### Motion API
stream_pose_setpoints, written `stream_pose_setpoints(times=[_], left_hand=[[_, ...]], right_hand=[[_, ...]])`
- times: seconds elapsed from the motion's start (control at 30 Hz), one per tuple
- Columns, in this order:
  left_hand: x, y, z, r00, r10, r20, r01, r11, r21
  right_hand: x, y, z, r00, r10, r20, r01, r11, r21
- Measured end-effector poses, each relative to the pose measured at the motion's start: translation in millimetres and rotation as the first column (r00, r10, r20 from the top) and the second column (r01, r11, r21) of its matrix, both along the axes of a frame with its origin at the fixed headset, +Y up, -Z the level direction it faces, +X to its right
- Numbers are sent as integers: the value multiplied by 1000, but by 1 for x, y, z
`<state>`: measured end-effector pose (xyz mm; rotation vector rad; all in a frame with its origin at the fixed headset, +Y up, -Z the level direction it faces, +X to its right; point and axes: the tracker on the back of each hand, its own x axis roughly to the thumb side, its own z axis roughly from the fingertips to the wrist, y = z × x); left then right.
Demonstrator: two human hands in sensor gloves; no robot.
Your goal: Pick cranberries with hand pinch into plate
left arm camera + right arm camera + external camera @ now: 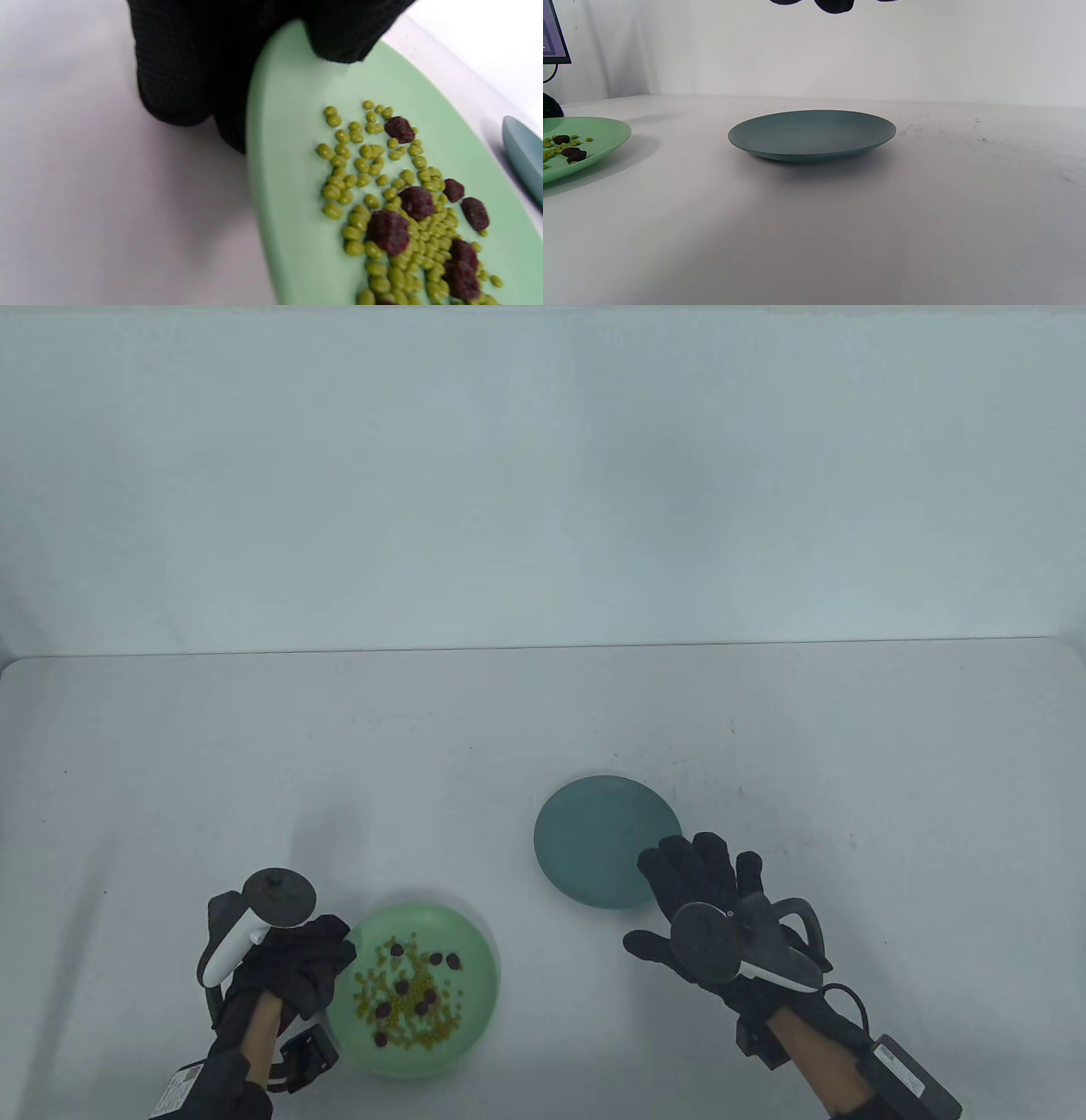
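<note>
A light green plate (475, 984) near the front left holds several dark red cranberries (435, 959) mixed with small green peas (417, 985). The left wrist view shows the green plate (288, 178), cranberries (388, 231) and peas (360, 165) close up. My left hand (297, 959) grips the green plate's left rim, with fingers (343, 38) on its edge. A dark teal plate (594, 836) lies empty to the right; it also shows in the right wrist view (810, 133). My right hand (687, 882) hovers open, fingers spread, over the teal plate's near right edge, holding nothing.
The white table (543, 729) has a white wall behind it. The green plate's edge (606, 135) shows at the left of the right wrist view, and a monitor corner (551, 38) stands at the far left.
</note>
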<state>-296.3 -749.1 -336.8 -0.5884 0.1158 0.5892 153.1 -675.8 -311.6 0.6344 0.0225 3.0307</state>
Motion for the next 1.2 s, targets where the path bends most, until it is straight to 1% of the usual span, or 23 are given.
stream_pose_setpoints(times=[0.17,0.37,0.57,0.87,1.2], left_hand=[[3,0,0,999,32,3,-32,999,3],[3,12,0,996,88,-11,-87,995,44],[5,30,-3,991,128,-26,-125,986,108],[19,64,-9,979,197,-56,-179,956,234],[40,81,-8,945,301,-130,-238,902,360]], right_hand=[[1,0,-1,1000,-5,7,5,1000,-1],[3,2,-2,1000,-18,14,18,1000,3],[3,-1,-3,1000,-11,12,11,1000,-12],[3,-2,-4,1000,-12,8,12,1000,-18],[5,-2,-5,1000,-19,21,20,999,-25]])
